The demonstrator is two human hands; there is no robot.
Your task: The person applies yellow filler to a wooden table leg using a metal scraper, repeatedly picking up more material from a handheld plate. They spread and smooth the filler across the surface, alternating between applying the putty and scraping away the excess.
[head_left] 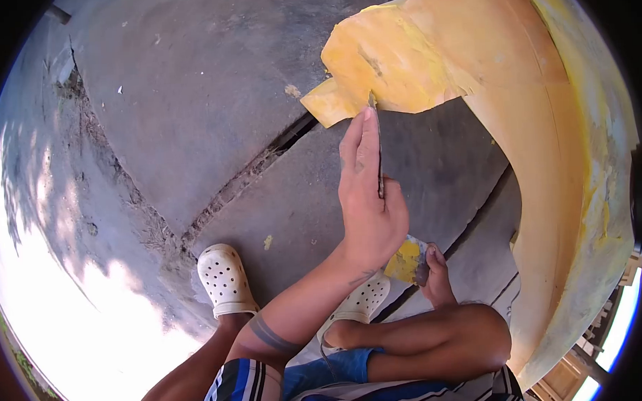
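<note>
My left hand [369, 192] reaches up from the lower left, fingers stretched along a thin putty knife [380, 156] seen edge-on. The knife's tip meets the lower edge of a yellow-coated part of a curved panel [401, 56], which shows a grey mark in its coating. Below, close to my knee, my right hand [438, 275] grips a small flat plate [406, 260] smeared with yellow putty. Only its thumb and part of the hand show; the arm is hidden behind my bent leg.
The tan and yellow panel curves down the right side [546, 171]. Grey concrete floor [190, 99] has cracks and a dark gap. My feet wear white clogs [225, 278]. Sunlight falls at lower left; wooden pieces [562, 379] stand at lower right.
</note>
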